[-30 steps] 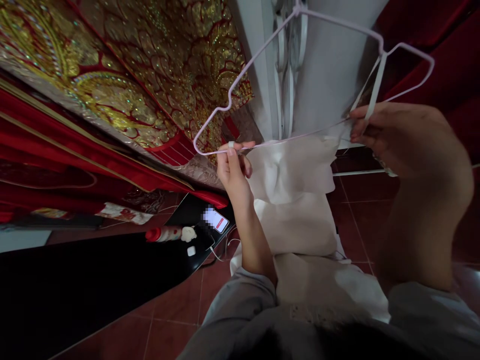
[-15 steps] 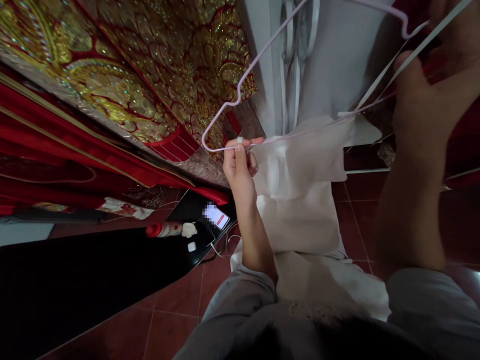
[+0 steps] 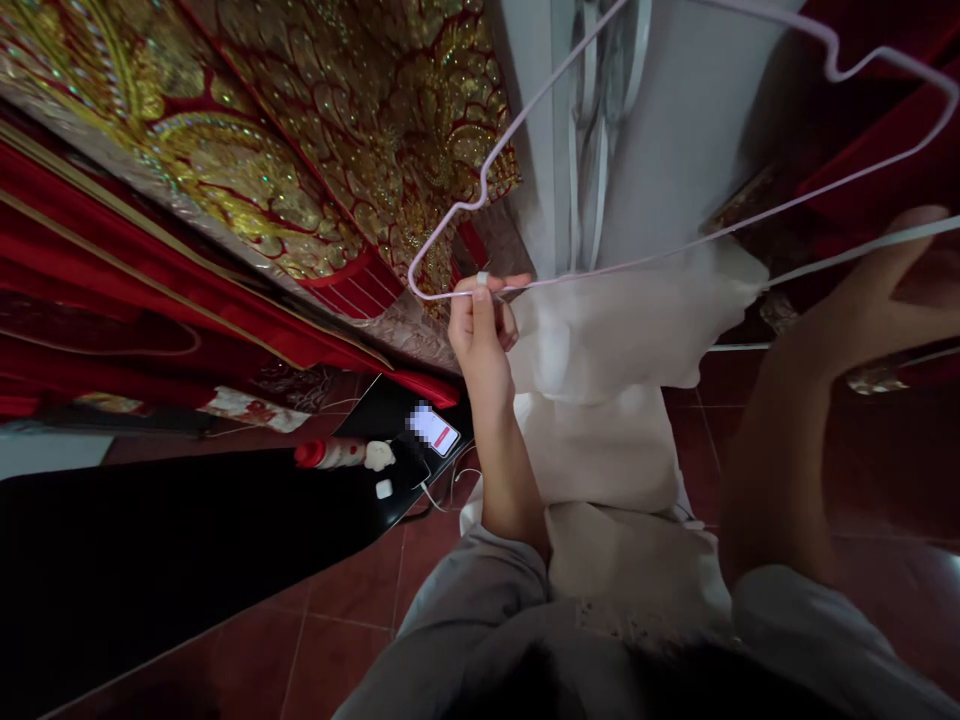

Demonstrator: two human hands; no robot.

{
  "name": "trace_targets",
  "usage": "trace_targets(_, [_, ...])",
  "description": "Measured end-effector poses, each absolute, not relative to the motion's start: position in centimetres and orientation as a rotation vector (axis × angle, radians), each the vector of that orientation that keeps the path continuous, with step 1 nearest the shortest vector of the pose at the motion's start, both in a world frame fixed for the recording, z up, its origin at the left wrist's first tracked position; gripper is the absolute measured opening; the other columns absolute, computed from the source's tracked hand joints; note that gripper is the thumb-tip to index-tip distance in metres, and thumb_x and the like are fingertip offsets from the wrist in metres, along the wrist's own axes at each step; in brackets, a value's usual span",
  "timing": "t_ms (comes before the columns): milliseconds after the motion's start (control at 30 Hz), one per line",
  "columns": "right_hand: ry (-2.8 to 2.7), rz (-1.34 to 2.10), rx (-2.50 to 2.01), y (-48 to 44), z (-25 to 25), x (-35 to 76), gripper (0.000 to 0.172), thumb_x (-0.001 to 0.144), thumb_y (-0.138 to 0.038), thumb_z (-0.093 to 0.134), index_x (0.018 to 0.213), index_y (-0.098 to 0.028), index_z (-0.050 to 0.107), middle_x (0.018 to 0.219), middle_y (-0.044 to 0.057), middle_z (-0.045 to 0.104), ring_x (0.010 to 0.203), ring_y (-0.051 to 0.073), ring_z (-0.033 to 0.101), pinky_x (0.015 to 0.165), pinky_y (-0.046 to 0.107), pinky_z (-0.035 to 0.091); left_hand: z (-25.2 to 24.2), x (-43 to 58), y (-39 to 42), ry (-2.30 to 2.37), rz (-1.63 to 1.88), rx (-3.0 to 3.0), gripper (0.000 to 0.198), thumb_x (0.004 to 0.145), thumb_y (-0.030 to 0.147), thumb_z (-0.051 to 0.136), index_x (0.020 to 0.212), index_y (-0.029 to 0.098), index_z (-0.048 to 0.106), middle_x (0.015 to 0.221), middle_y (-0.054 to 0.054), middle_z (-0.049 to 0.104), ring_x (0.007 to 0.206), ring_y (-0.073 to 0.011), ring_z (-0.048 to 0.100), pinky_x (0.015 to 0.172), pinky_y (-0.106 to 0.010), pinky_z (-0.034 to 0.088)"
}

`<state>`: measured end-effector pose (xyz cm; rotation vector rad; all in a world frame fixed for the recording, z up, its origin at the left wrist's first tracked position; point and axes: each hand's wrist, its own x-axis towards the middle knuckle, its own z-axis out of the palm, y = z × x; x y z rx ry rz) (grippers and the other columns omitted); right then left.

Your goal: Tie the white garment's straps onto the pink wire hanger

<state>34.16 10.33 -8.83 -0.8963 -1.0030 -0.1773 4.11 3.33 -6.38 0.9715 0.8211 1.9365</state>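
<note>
A thin pale pink hanger (image 3: 472,206) spans the upper middle. My left hand (image 3: 481,330) is closed around its lower left corner, thumb and fingers pinching the bar; a white band shows at the index finger. Below the bar hangs a cream-white garment (image 3: 622,320), its top edge near my left fingers. From its right corner a thin white strap (image 3: 840,256) stretches to the right edge. My right hand (image 3: 892,285), partly cut off there, has the strap across it, apart from the hanger; its fingertips are hard to make out.
Gold-sequinned red garments (image 3: 360,130) hang at left. A black table (image 3: 187,560) holds a phone (image 3: 435,430), a red-capped bottle (image 3: 330,453) and a small white case (image 3: 384,489). A grey-white panel (image 3: 675,130) stands behind the hanger, above red floor tiles (image 3: 352,590).
My right hand has moved down with the strap, away from the hanger's right end, which now shows whole. The garment's right corner is drawn outward. My left hand keeps its hold.
</note>
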Motion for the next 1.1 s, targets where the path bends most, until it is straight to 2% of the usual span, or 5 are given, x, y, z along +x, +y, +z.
trace_targets(133, [-1.480,-0.038,-0.863,7.5,-7.0,28.7,0.030,0.099,-0.045,0.064,0.124,-0.034,0.076,0.116,0.006,0.075,0.103,0.023,0.069,0.083,0.043,0.058,-6.3,4.2,3.4,0.853,1.935,0.962,0.022,0.099,0.040,0.068,0.091,0.020,0.063,0.094,-0.004,0.080,0.043,-0.0049,0.029,0.042,-0.022,0.022])
trace_targets(267, [-1.735,0.230,-0.927,7.0,-6.4,26.2,0.030,0.090,-0.046,0.075,0.116,-0.031,0.076,0.111,0.005,0.071,0.073,0.013,0.062,0.064,0.033,0.057,-6.2,4.7,3.2,0.963,1.948,0.956,0.020,0.101,0.037,0.064,0.090,0.021,0.062,0.094,-0.005,0.080,0.043,-0.0053,0.031,0.042,-0.023,0.023])
trace_targets(600, [-1.722,0.385,-0.961,6.3,-7.3,26.6,0.033,0.091,-0.046,0.071,0.122,-0.038,0.070,0.123,0.007,0.062,0.079,0.016,0.058,0.074,0.042,0.060,-8.2,1.1,4.0,1.372,2.450,0.936,0.019,0.090,0.015,0.062,0.096,0.020,0.079,0.101,-0.001,0.077,0.056,-0.0057,0.049,0.048,-0.020,0.037])
trace_targets(767, [-1.757,0.338,-0.966,6.5,-7.6,26.7,0.034,0.089,-0.040,0.072,0.123,-0.036,0.069,0.123,0.007,0.064,0.093,0.020,0.060,0.073,0.041,0.061,-8.8,-1.7,5.0,1.281,2.507,1.077,0.026,0.095,0.030,0.070,0.121,0.028,0.075,0.136,-0.005,0.071,0.123,-0.0190,0.068,0.108,-0.032,0.055])
trace_targets(1100, [-1.734,0.324,-0.997,6.4,-7.8,26.9,0.037,0.087,-0.038,0.074,0.123,-0.037,0.070,0.124,0.008,0.063,0.101,0.024,0.063,0.076,0.042,0.063,-7.4,-3.6,4.1,1.149,2.162,1.435,0.056,0.076,0.055,0.089,0.122,0.027,0.074,0.139,-0.008,0.070,0.134,-0.0292,0.065,0.117,-0.045,0.051])
